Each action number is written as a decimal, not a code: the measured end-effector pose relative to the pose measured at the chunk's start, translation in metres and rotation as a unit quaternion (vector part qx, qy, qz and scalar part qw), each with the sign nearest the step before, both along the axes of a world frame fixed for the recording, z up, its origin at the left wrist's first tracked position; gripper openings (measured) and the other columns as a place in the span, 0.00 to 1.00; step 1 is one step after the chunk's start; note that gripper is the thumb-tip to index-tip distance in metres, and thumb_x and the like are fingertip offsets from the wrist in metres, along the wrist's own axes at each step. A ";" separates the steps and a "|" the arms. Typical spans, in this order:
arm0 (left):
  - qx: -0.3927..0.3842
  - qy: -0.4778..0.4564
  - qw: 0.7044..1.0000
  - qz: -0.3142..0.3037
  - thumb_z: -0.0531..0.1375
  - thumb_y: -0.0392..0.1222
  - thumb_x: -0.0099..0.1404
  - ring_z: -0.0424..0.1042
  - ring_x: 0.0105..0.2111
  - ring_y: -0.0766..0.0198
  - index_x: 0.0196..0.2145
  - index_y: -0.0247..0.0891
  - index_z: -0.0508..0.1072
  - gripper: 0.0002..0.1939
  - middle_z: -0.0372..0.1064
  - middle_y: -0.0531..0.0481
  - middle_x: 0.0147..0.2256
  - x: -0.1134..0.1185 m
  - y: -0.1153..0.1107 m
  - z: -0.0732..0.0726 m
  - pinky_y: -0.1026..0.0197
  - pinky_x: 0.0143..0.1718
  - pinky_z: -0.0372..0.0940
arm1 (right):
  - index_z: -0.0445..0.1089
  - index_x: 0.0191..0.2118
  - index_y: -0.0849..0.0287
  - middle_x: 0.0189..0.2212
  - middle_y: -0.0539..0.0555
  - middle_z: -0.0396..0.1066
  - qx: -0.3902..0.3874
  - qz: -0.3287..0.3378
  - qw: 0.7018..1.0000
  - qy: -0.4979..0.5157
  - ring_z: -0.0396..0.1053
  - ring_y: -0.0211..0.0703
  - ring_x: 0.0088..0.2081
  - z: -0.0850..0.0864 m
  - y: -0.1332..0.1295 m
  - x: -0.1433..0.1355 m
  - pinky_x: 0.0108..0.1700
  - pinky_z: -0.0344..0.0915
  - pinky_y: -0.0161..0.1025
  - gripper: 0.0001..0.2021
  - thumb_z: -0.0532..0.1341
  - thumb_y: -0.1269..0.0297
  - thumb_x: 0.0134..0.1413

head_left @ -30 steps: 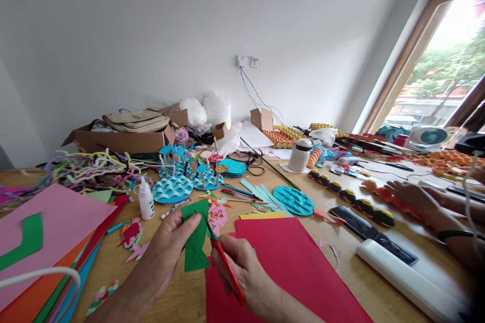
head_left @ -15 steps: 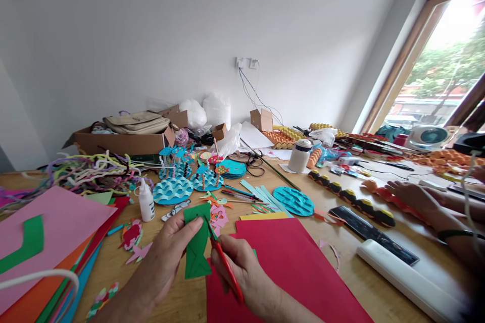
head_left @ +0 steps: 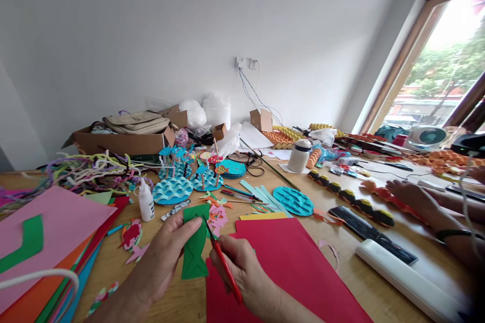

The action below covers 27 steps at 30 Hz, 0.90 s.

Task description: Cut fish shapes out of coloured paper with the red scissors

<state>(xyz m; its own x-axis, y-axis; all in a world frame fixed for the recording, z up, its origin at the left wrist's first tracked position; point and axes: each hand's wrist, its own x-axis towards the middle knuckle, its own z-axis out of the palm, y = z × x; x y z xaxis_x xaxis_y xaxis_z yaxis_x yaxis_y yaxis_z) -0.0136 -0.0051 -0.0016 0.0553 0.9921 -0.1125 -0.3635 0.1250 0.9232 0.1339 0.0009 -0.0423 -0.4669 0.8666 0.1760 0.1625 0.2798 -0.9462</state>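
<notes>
Green paper [head_left: 195, 252] hangs lengthwise below our left fingers [head_left: 194, 225], pinched; our right fingers [head_left: 226, 248] grip red scissors [head_left: 226, 267] at its right edge.

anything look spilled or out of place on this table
Nothing looks spilled; the white glue bottle stands upright. Oddest are the loose paper scraps strewn on the wooden table, though beside scissors they look like ordinary offcuts.

From here I see the bag [head_left: 136, 122] lying in the box [head_left: 121, 140] at the back left, the glue bottle [head_left: 146, 202] standing before it on the surface [head_left: 162, 308], and, over to the right, the jar [head_left: 299, 156] behind the phone [head_left: 373, 234]
</notes>
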 end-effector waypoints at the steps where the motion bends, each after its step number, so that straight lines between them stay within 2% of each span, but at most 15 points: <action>1: -0.001 0.001 1.000 0.001 0.63 0.41 0.52 0.70 0.22 0.67 0.36 0.39 0.75 0.11 0.75 0.55 0.22 0.000 0.000 0.000 0.67 0.27 0.64 | 0.53 0.20 0.59 0.16 0.44 0.45 0.000 -0.001 1.000 0.001 0.44 0.30 0.19 -0.001 0.000 0.000 0.19 0.42 0.30 0.20 0.51 0.50 0.55; 8: 0.038 0.027 0.999 0.023 0.62 0.41 0.54 0.70 0.25 0.67 0.35 0.39 0.73 0.09 0.75 0.56 0.26 0.001 0.005 -0.002 0.67 0.30 0.63 | 0.53 0.20 0.59 0.16 0.43 0.45 -0.015 -0.008 1.000 0.006 0.45 0.30 0.18 -0.001 0.001 -0.001 0.18 0.41 0.30 0.16 0.53 0.58 0.54; 12: 0.031 0.035 0.999 0.024 0.62 0.41 0.54 0.71 0.26 0.66 0.34 0.39 0.73 0.08 0.75 0.56 0.25 0.001 0.005 -0.002 0.66 0.30 0.63 | 0.55 0.21 0.59 0.16 0.44 0.47 -0.026 -0.001 1.000 0.012 0.46 0.30 0.19 -0.003 0.002 -0.001 0.19 0.43 0.30 0.13 0.52 0.62 0.54; 27: 0.009 0.000 1.000 -0.009 0.63 0.40 0.54 0.71 0.26 0.67 0.36 0.40 0.74 0.10 0.75 0.55 0.26 -0.001 0.001 -0.002 0.68 0.29 0.64 | 0.52 0.20 0.59 0.16 0.43 0.45 -0.010 -0.006 1.000 0.010 0.45 0.30 0.19 0.002 0.000 0.000 0.18 0.42 0.30 0.14 0.51 0.63 0.54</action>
<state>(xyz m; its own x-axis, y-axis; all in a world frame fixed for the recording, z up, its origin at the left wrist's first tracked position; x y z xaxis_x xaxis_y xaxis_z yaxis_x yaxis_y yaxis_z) -0.0149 -0.0037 -0.0038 0.0737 0.9927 -0.0954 -0.3612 0.1157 0.9253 0.1335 0.0007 -0.0400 -0.4530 0.8756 0.1676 0.1469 0.2588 -0.9547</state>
